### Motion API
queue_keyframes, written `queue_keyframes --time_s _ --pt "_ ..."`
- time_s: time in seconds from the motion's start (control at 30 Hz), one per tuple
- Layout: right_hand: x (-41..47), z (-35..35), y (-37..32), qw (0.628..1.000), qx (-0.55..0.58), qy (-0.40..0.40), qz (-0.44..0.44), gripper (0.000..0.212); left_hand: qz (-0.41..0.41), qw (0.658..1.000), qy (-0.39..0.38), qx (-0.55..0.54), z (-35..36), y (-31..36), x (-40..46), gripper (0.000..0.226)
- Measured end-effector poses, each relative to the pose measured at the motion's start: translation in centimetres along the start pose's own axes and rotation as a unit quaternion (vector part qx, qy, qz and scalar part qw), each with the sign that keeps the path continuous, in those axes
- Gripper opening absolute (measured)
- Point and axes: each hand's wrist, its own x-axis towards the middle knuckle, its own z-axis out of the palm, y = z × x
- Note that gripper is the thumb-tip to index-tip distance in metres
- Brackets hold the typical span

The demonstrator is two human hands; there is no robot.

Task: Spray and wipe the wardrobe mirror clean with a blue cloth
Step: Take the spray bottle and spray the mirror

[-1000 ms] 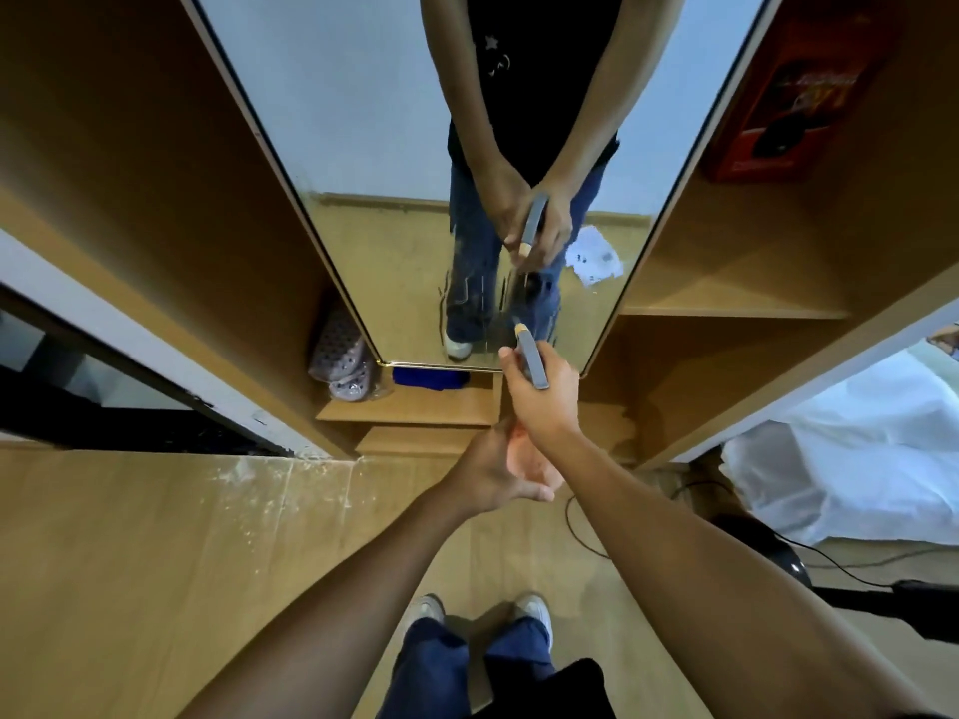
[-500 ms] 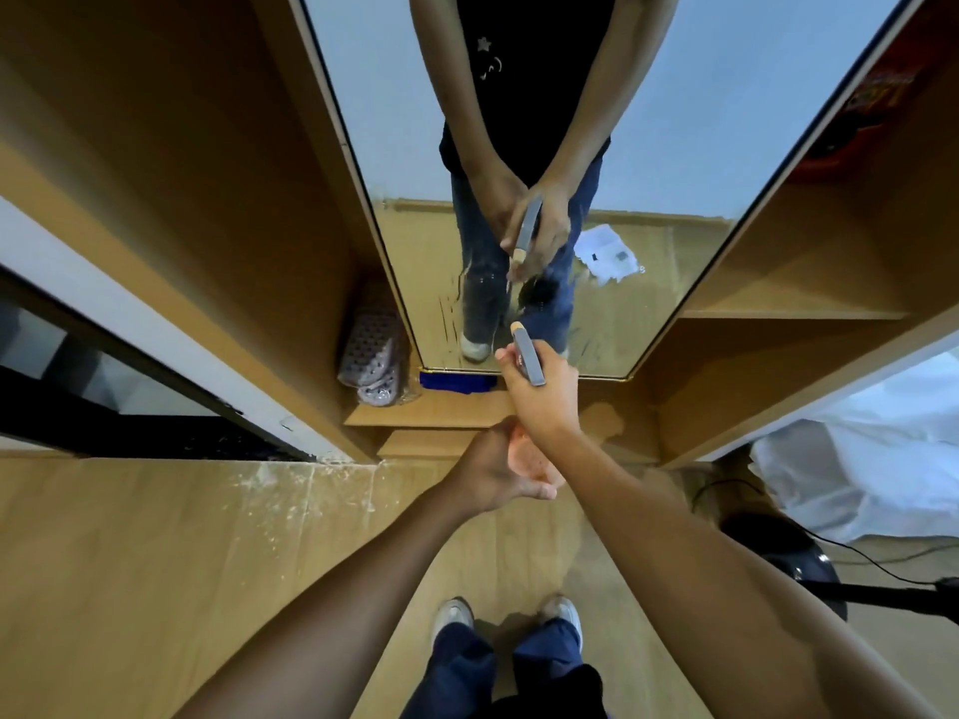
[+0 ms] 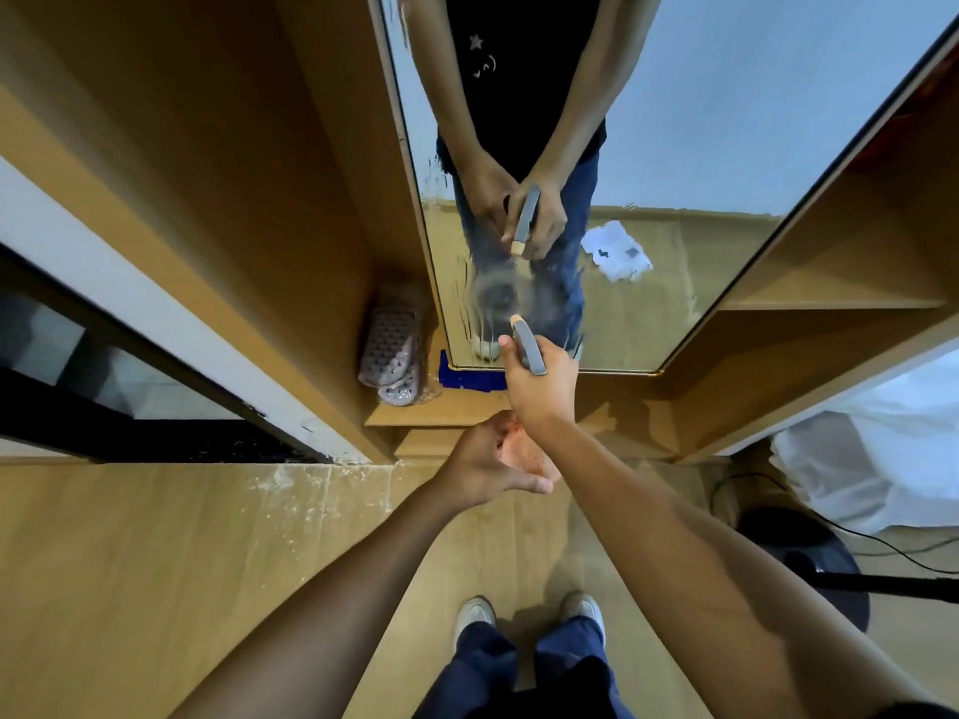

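Note:
The tall wardrobe mirror (image 3: 674, 147) stands ahead, streaked with wet drips near its lower left. My right hand (image 3: 542, 389) is shut on a spray bottle (image 3: 526, 345) with a grey head and orange nozzle, aimed at the glass; a patch of mist (image 3: 501, 295) sits on the mirror just in front of the nozzle. My left hand (image 3: 485, 461) cups the orange bottom of the bottle from below. A blue cloth (image 3: 469, 376) lies on the wardrobe's bottom shelf under the mirror's lower edge.
A pair of grey perforated slippers (image 3: 392, 350) leans in the wardrobe's left corner. An open shelf (image 3: 830, 303) is to the right of the mirror. A black fan base (image 3: 809, 563) with a cable and white bedding (image 3: 882, 459) lie at the right.
My view has shifted left, so the mirror sits further right. My right hand has stayed on the bottle, and a fresh misted patch has appeared on the glass by the nozzle.

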Motion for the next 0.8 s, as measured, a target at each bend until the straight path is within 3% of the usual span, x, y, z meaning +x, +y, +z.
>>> queue_keyframes --time_s 0.4,0.8 --pt "-1.2 2.3 -0.9 0.997 0.034 -0.062 -0.012 0.031 -0.004 1.000 0.003 0.013 -2.3 -2.2 -0.5 0.083" --pt "-1.9 3.8 1.2 0.999 -0.006 -0.009 0.035 0.026 -0.022 0.999 -0.029 0.018 -1.9 -4.3 -0.8 0.077"
